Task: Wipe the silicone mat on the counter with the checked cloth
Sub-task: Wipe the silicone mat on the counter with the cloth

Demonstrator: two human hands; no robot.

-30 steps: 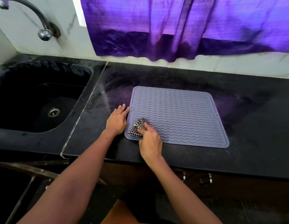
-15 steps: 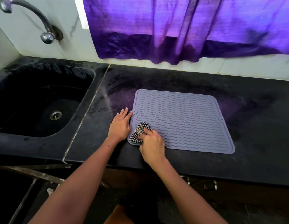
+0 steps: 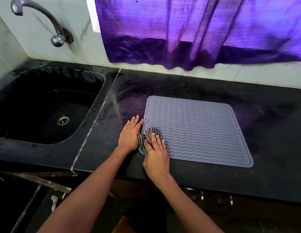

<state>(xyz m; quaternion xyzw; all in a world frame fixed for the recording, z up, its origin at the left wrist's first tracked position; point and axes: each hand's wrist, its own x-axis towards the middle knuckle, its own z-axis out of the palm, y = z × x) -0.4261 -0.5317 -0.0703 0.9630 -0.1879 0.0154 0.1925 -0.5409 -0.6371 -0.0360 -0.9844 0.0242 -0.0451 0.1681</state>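
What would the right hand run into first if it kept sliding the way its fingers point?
Only more silicone mat: the right hand, pressing the checked cloth, points up across its ridges. Past its far edge lies bare counter, apparently free.

Matt ribbed silicone mat [image 3: 197, 130], woven checked cloth [image 3: 149, 134], dull dark stone counter [image 3: 272, 132].

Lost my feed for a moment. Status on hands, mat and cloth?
Left hand flat on counter at mat edge. Right hand pressing checked cloth on near-left corner. Nothing in the way.
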